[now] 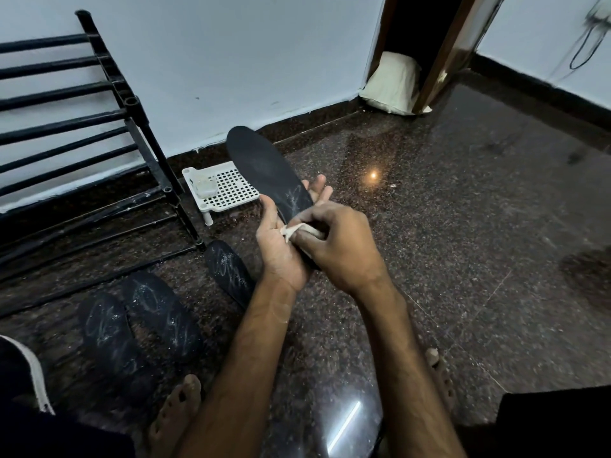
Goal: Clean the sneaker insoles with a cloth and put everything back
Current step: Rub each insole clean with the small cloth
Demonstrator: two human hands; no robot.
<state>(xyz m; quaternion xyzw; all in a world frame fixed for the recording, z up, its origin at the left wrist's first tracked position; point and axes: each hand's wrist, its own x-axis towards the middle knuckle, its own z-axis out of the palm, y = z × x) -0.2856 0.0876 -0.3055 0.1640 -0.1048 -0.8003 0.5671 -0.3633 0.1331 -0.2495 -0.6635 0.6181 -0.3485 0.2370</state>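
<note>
Insole (264,166), dark and marked with white scribbles near the heel, is held at the centre of the frame, above the floor, with its toe end pointing to the upper left.

1. Floor (463,209): dark polished speckled stone that fills most of the frame and reflects light spots.
2. Shoe rack (66,127): black, with horizontal bars. It stands against the white wall at the upper left.
3. Pillow (393,84): pale. It lies in the doorway at the upper right.
4. Three loose insoles (162,312): flat on the floor at the lower left, all with white scribble marks. Two lie side by side. The third, nearer the centre, is partly hidden by the left forearm.
5. Left hand (281,246): supports the insole from beneath at the heel half. The thumb lies along one edge and the fingertips show past the other edge.
6. Right hand (337,249): fingers curled, clamped on the cloth and pressing it to the heel area.
7. Tray (231,190): white, perforated, on short legs. It stands on the floor just beside the rack foot and carries a small clear container (205,186).
8. Cloth (297,230): pale and bunched. Only a small part shows between the two hands.
</note>
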